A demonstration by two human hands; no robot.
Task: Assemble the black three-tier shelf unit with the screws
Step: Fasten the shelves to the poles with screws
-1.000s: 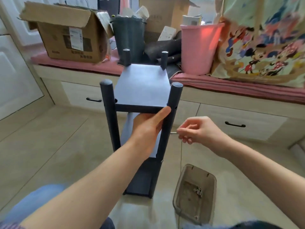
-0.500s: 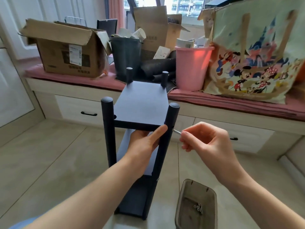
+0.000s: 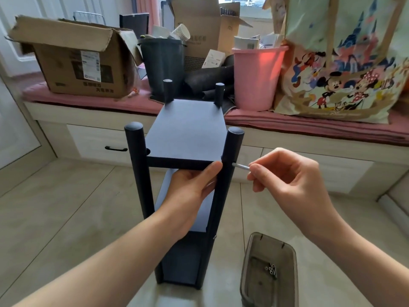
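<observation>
The black three-tier shelf unit (image 3: 186, 134) stands upright on the tiled floor in front of me, with four round posts. My left hand (image 3: 190, 191) holds the front edge of the top shelf from below, its thumb lying along the edge by the near right post (image 3: 232, 147). My right hand (image 3: 285, 176) pinches a silver screw (image 3: 241, 166) whose tip meets the outer side of that post at the height of the top shelf.
A smoky plastic tray (image 3: 250, 264) with several screws (image 3: 271, 270) lies on the floor at lower right. Behind the shelf runs a window bench (image 3: 110, 120) with drawers, carrying a cardboard box (image 3: 75, 60), a dark bin (image 3: 162, 63), a pink bucket (image 3: 256, 78) and a cartoon bag (image 3: 340, 58).
My right hand has carried the screw left up to the near right post, where its tip now touches the side. The view tilted up. My left hand kept its hold.
</observation>
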